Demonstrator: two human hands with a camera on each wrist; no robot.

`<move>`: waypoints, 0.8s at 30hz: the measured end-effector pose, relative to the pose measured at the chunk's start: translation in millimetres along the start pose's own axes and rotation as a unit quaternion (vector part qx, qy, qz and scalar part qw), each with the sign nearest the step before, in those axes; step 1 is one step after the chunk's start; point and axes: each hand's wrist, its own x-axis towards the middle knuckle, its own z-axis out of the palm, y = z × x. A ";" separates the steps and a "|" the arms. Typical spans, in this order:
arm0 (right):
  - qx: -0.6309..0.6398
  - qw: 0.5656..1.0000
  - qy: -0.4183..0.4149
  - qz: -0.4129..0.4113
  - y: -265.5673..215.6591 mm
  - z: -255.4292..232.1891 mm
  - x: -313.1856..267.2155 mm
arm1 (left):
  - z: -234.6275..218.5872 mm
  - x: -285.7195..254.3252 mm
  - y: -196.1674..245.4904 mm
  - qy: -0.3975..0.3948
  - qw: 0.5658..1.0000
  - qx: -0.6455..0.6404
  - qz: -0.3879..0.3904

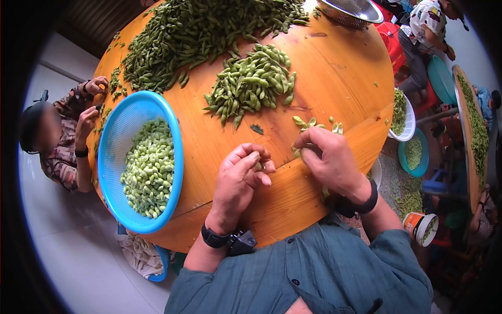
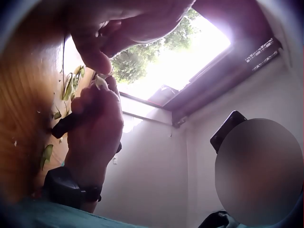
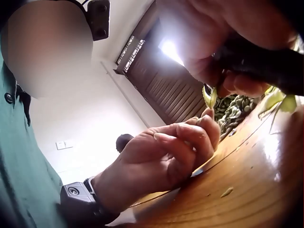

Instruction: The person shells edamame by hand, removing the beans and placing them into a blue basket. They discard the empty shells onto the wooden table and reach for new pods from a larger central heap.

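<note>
At the near edge of a round wooden table [image 1: 334, 68], my right hand [image 1: 327, 157] pinches a green soybean pod [image 1: 298, 152] between thumb and fingertips. The same pod [image 3: 209, 97] hangs below that hand in the right wrist view. My left hand [image 1: 240, 172] rests beside it on the wood with its fingers curled inward. Its fingertips sit a short way from the pod, and I cannot see anything held inside them. The left wrist view shows the pod's pale tip [image 2: 101, 81] between both hands.
A blue basket [image 1: 175, 136] of shelled beans [image 1: 149, 167] overhangs the table's left edge. A small pod pile [image 1: 253, 83] and a big one [image 1: 198, 31] lie farther out. Empty shells [image 1: 314, 123] lie by my right hand. A metal colander [image 1: 353, 10] stands far right. Another person [image 1: 57, 136] sits at the left.
</note>
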 end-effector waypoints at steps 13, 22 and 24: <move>-0.322 0.914 -0.164 -0.186 -9.9 24.0 43.3 | 23.5 29.5 27.4 0.115 0.862 0.427 0.246; -0.287 0.948 -0.068 -0.118 18.7 -26.5 4.6 | 12.7 90.0 29.9 0.165 0.585 0.712 0.353; -0.244 0.961 -0.073 -0.103 14.6 -29.7 -3.6 | 8.5 92.3 28.1 0.177 0.593 0.705 0.347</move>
